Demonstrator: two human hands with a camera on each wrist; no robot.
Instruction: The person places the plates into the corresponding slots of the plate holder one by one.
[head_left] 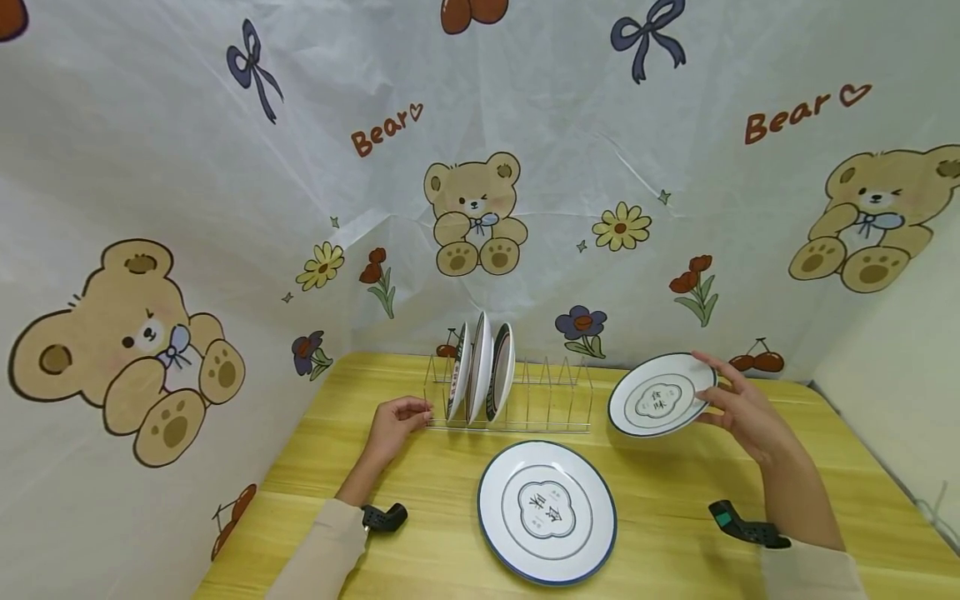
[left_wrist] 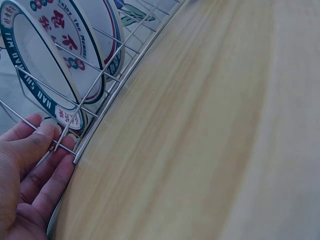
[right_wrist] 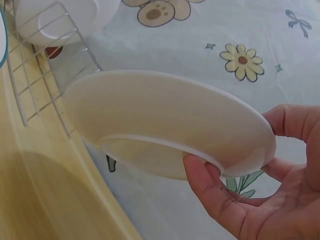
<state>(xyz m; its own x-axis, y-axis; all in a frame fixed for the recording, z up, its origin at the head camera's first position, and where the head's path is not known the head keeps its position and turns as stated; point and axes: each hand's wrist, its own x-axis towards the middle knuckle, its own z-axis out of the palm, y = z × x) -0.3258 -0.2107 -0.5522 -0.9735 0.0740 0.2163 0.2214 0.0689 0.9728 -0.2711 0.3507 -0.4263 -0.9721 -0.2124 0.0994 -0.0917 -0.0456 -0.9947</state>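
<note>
The white plate with a dark rim (head_left: 652,400) was in the right hand (head_left: 750,421), whose fingers were drawn in narrow and pinched its right-hand edge; the right wrist view showed the underside, with one fingertip at the foot ring. The plate was held off the table, to the left of those fingers, tilted, its printed face turned up toward the head camera. Its long axis in that view ran roughly from side to side, across the near-upright planes of the three standing plates (head_left: 480,367) in the wire rack (head_left: 547,429). The rack lay to the held plate's left, just beside it, and its right-hand wires came between the two. The right hand was the nearer to this plate; the left hand (head_left: 397,423) was at the rack's far left end, fingertips closed narrowly on the end wires. A second plate (head_left: 547,512) lay flat, face up, in front of the rack on the wooden table (head_left: 435,533). Behind hung a bear-printed sheet (head_left: 555,100).
</note>
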